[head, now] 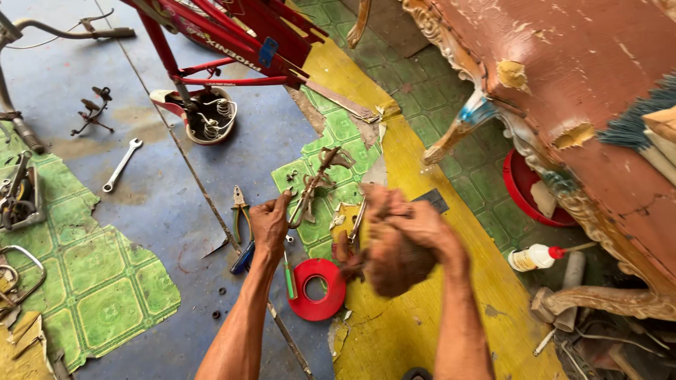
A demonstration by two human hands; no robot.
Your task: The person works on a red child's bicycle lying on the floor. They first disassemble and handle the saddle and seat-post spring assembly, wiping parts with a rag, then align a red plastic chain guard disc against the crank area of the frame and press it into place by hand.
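My left hand [270, 224] pinches the lower end of a rusty metal bicycle part [318, 181], a bent bracket with arms, held up over the floor. My right hand [412, 229] is closed around a dirty brown rag [391, 264], bunched up just right of the metal part; the hand is blurred. Below both hands a red roll of tape [317, 290] lies on the floor. A green-handled screwdriver [289, 278] and pliers [240, 211] lie close to my left wrist.
A red bicycle frame [225, 35] stands upside down at the top, its saddle [204, 116] on the floor. A wrench [121, 165] lies at the left. An ornate worn wooden furniture piece [563, 91] fills the right, with a red bowl [524, 190] and a white squeeze bottle [535, 257] beneath it.
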